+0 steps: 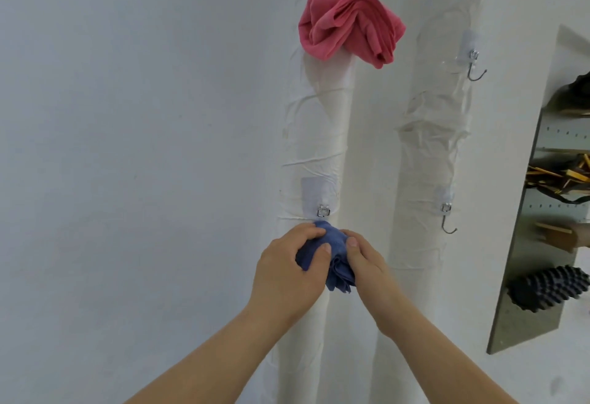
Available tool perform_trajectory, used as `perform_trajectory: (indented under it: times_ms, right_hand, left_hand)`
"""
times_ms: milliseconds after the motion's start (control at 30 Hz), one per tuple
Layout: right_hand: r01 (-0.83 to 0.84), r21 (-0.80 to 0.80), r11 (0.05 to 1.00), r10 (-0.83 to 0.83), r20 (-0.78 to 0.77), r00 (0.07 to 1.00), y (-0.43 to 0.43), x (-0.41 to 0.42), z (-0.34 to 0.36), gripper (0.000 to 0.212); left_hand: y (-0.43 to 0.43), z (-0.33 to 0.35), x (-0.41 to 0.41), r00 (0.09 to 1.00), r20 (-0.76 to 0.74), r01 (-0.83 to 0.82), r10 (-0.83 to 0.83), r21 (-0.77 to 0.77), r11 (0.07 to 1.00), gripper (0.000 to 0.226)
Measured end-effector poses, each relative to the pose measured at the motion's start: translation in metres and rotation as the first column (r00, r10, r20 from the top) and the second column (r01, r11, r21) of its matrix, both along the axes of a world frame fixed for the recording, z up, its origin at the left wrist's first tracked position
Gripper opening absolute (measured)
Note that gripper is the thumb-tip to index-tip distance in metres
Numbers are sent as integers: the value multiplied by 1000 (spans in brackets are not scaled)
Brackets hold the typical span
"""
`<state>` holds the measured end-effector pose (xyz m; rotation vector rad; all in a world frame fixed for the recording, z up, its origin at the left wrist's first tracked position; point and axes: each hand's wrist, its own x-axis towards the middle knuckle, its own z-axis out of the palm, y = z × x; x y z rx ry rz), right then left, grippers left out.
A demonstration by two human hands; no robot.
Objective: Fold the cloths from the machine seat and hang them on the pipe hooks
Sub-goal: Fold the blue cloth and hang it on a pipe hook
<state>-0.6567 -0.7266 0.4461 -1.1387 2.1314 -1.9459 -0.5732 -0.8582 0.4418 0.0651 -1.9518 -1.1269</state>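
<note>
Bunching a folded blue cloth (pixel 332 255) against the left pipe (pixel 316 135), the left hand (pixel 287 272) and right hand (pixel 367 263) are shown with fingers (pixel 305 233) clamped on it from either side, apparently so a fold can be caught on the hook (pixel 323 211) just above the fingers. A pink cloth (pixel 348 26) is already hung far above them. Two cloths and two pipes are counted. On the right pipe (pixel 427 154), an upper bare hook (pixel 475 68) and a lower bare hook (pixel 448 223) are seen right of the fingers.
</note>
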Motion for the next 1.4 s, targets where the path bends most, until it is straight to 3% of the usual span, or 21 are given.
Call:
perform_trajectory:
  times_ms: [100, 167, 233, 267, 333, 367, 533, 733, 833, 1000, 1133, 1300, 1400]
  right_hand:
    - [-5, 49, 999, 4, 31, 1000, 5, -4, 8, 35]
    - [5, 163, 987, 4, -56, 998, 9, -9, 22, 36]
    - [176, 295, 939, -97, -265, 959, 12, -12, 35, 33]
    - [310, 319, 895, -164, -410, 897, 13, -12, 41, 32]
    - [471, 278, 837, -198, -649, 735, 17, -6, 49, 41]
    - [475, 269, 838, -181, -683, 707, 19, -1, 53, 41]
    - [299, 363, 882, -113, -453, 884, 24, 6, 56, 26]
    - [187, 163, 969, -151, -211, 966, 14, -1, 27, 28]
    - [149, 112, 982, -137, -105, 985, 10, 0, 19, 26]
    - [152, 85, 985, -147, -59, 987, 9, 5, 17, 23]
    - [126, 90, 988, -130, 38, 991, 17, 8, 19, 17]
    - [176, 239, 955, -155, -104, 982, 24, -3, 49, 22]
    - [245, 271, 931, -192, -206, 959, 21, -8, 61, 20]
  left_hand:
    - [-4, 9, 5, 997, 20, 77, -79, 95, 993, 23]
    - [-9, 16, 7, 997, 43, 59, -59, 2, 998, 24]
    - [-9, 25, 11, 996, 87, 20, -8, -139, 990, 26]
    - [-8, 28, 13, 994, 108, 4, 17, -193, 981, 28]
    - [-7, 33, 15, 991, 129, -12, 45, -242, 970, 31]
    - [-8, 34, 15, 991, 127, -13, 44, -240, 971, 32]
    - [-10, 21, 10, 996, 81, -12, 22, -119, 993, 32]
    - [0, 3, 0, 998, -27, 56, -52, 148, 987, 32]
    - [0, 4, -1, 997, -22, 81, -79, 177, 981, 30]
    - [2, 4, 2, 999, 16, 33, -34, 84, 996, 32]
    - [-1, 7, 8, 995, 86, -42, 50, -95, 995, 37]
    - [-7, 43, 13, 984, 170, -3, 45, -240, 971, 25]
    - [-7, 55, 15, 980, 186, -9, 64, -281, 960, 30]
